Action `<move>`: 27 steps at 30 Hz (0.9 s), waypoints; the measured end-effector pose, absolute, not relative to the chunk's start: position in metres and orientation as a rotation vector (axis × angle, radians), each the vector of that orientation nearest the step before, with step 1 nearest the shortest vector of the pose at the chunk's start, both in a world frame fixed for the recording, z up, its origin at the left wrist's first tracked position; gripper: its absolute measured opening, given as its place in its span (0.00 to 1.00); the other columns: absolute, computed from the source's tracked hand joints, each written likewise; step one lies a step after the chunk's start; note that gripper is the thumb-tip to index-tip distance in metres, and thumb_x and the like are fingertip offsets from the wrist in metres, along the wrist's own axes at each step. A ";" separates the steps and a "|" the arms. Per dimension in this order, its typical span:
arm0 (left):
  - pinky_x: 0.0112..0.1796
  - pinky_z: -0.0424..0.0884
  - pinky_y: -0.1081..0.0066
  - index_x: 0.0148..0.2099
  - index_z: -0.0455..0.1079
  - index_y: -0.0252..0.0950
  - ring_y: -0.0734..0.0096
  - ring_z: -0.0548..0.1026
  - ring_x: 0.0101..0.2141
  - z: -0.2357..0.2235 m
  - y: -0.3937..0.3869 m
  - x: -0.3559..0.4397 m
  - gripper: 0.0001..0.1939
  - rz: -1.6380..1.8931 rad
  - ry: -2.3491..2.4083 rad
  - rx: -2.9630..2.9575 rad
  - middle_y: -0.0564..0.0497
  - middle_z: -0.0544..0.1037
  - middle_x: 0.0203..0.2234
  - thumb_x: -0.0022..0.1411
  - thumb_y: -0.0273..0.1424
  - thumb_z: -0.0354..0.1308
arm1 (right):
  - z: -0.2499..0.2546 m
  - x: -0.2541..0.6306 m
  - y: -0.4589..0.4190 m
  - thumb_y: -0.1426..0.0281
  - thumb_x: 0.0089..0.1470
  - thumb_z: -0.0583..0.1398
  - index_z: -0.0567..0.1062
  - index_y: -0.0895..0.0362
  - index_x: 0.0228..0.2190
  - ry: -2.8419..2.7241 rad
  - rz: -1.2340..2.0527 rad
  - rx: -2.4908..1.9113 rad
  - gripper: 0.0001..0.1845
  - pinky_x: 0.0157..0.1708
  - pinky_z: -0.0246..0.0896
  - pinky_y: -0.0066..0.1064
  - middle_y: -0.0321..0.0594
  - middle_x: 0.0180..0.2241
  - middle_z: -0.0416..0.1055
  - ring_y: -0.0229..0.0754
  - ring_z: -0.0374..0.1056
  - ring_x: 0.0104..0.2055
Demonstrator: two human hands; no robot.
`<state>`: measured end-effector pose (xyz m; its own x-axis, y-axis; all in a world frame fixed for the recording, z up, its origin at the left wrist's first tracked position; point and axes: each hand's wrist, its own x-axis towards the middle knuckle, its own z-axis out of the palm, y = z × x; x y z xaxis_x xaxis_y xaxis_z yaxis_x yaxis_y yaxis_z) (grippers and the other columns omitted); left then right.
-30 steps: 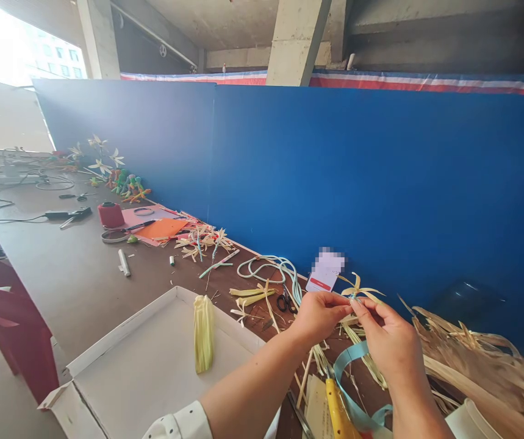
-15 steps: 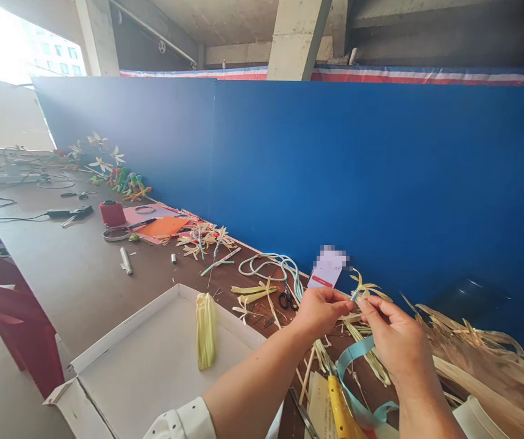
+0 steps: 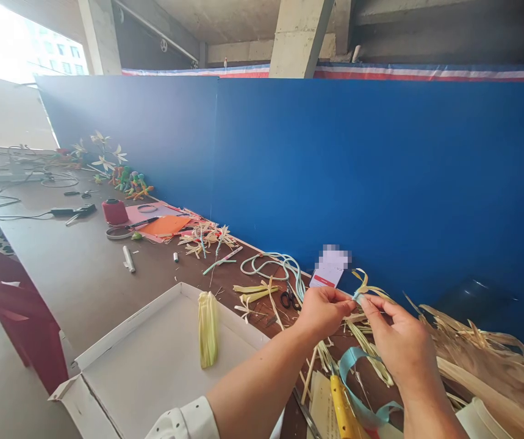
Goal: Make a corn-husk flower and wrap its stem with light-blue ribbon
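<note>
A small flower of pale yellow husk strips (image 3: 366, 285) points up and away, with a light-blue wrapping at its base. The fingertips of my left hand (image 3: 324, 312) pinch that base from the left. My right hand (image 3: 401, 338) is closed on the wrapped base from the other side, thumb and forefinger pressed together. A light-blue ribbon (image 3: 346, 369) loops below my right hand; its upper end is hidden behind the hand. Beneath the hands lie loose husk strips (image 3: 369, 353) and a yellow-handled tool (image 3: 341, 405).
A white box lid (image 3: 129, 366) bearing a folded green husk (image 3: 208, 332) lies left of my arm. Black scissors (image 3: 288, 299), light-blue cord (image 3: 268, 263) and a phone (image 3: 330, 268) are near the blue partition (image 3: 357, 164). Dry husks (image 3: 485, 360) pile up on the right.
Both hands stay together on the flower, which has turned slightly between the fingers. The view has shifted a little, so objects on the table appear slightly farther right.
</note>
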<state>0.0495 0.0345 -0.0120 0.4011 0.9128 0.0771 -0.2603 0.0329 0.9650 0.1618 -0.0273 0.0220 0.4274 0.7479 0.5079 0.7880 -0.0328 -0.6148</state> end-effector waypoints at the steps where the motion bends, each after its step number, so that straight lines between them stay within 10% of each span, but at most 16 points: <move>1: 0.23 0.55 0.76 0.28 0.73 0.30 0.81 0.59 0.20 -0.012 0.034 0.050 0.09 1.027 0.715 1.209 0.54 0.69 0.18 0.48 0.34 0.61 | 0.022 0.162 -0.027 0.50 0.44 0.57 0.79 0.54 0.30 -1.332 -0.063 -1.775 0.23 0.34 0.62 0.42 0.45 0.29 0.76 0.53 0.70 0.32; 27: 0.26 0.59 0.74 0.31 0.77 0.35 0.73 0.69 0.25 -0.009 0.015 0.055 0.13 1.226 0.960 1.473 0.50 0.76 0.23 0.54 0.36 0.53 | 0.024 0.149 -0.028 0.48 0.40 0.61 0.77 0.54 0.26 -1.165 -0.057 -1.873 0.22 0.27 0.60 0.38 0.44 0.26 0.75 0.51 0.69 0.27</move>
<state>0.0553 0.0146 -0.0095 0.1865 0.9551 0.2300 -0.0062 -0.2330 0.9725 0.1491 -0.0281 0.0238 0.5545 0.6938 0.4595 0.7352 -0.1497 -0.6611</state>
